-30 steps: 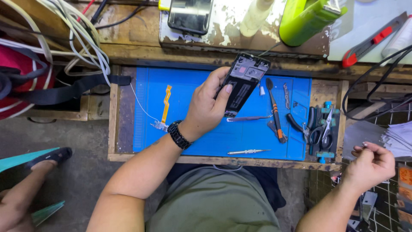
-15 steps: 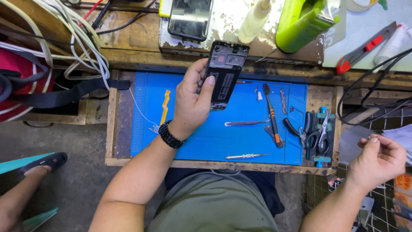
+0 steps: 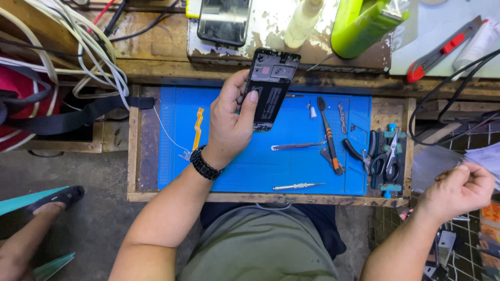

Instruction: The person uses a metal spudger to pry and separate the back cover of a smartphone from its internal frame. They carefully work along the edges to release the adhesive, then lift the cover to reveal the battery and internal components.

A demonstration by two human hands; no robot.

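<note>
The left hand [image 3: 232, 122] holds an opened phone [image 3: 269, 88] upright above the blue mat [image 3: 234, 171] on the counter [image 3: 156, 52], thumb on its back. The right hand [image 3: 461, 190] is curled loosely closed, well off to the side, past the scissors [image 3: 388, 161].

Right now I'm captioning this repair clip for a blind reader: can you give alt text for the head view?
The left hand holds an opened phone above a blue mat on a wooden tray. Tweezers, a screwdriver and scissors lie on the mat's right side. The right hand is closed loosely off to the right, beside the tray.
</note>
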